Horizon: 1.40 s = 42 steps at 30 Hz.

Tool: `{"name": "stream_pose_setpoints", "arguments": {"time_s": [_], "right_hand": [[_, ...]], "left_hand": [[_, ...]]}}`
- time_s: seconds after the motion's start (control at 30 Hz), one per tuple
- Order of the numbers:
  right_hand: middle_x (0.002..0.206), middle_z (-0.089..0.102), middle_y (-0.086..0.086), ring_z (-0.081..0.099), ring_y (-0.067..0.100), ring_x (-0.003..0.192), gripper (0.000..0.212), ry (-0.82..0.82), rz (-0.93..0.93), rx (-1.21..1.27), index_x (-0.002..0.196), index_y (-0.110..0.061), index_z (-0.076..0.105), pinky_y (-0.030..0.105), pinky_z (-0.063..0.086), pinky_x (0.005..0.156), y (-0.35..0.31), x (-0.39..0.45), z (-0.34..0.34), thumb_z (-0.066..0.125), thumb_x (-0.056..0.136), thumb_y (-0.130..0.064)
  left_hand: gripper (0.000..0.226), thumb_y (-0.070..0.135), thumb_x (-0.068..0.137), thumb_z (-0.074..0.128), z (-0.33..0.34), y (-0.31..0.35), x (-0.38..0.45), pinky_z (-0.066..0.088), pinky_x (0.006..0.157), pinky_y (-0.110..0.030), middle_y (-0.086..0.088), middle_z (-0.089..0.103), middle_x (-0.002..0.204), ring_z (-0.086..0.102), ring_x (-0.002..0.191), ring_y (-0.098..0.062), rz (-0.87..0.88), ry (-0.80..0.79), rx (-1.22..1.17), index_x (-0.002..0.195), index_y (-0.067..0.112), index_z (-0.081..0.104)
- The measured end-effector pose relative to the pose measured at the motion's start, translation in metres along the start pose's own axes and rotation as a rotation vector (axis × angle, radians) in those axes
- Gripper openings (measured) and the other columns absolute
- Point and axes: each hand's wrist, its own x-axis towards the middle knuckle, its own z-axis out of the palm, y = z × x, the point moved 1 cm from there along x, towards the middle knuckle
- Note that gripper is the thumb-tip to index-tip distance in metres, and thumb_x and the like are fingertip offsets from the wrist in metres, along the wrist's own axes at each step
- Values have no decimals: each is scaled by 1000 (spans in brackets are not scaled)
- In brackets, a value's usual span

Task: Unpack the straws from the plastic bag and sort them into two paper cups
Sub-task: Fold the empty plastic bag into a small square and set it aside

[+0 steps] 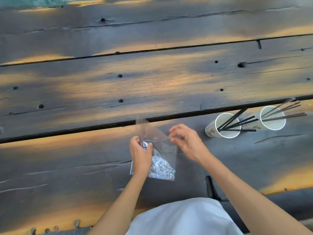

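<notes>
A clear plastic bag (160, 150) lies on the dark wooden table (152, 85), with crumpled silvery wrapping (160, 167) inside its lower part and its top corner folded up. My left hand (140, 153) grips the bag's left side, fingers curled round it. My right hand (184, 139) pinches the bag's right edge. Two white paper cups stand to the right: the nearer cup (223, 126) holds several black straws (237, 121), and the farther cup (272, 119) holds several darker brownish straws (284, 109).
Wide gaps run between the table's planks (118, 123). A black bar (210, 185) sticks up at the table's near edge beside my white clothing (183, 217).
</notes>
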Motion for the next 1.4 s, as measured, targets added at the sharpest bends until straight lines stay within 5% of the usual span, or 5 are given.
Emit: {"name": "stream_pose_setpoints", "arguments": {"time_s": [0.17,0.3,0.57,0.77,1.4], "right_hand": [[106,67,-1,65,10,94,17,134,84,195,90,-6,71,28,55,77,15,-3,-6,60,89,6],[104,68,-3,66,22,96,24,154,113,264,88,-14,70,45,59,80,15,12,-8,58,88,6],[101,50,-1,56,15,84,28,165,502,128,113,-16,65,30,46,87,38,24,2,72,86,-18],[56,46,3,31,13,42,8,-39,863,421,101,-10,62,20,31,38,45,21,15,57,96,-15],[82,72,20,68,21,60,15,-9,739,489,93,0,62,21,55,49,59,27,14,50,101,-5]], "left_hand": [[71,15,93,61,-20,-5,22,51,77,-33,-10,66,101,62,89,-19,-189,-58,-134,153,27,24],[41,6,89,62,-27,-3,41,50,69,-32,-13,71,101,59,77,-16,-335,-244,-148,127,19,57],[12,10,98,55,-31,-3,52,44,49,-17,-8,71,87,57,63,-10,-349,-251,-194,105,7,65],[12,16,99,56,-31,2,52,44,49,-20,-10,76,92,59,60,-12,-358,-266,-140,104,11,65],[16,16,93,67,-44,3,79,44,51,-20,-11,79,84,64,59,-12,-398,-444,-50,102,3,70]]}}
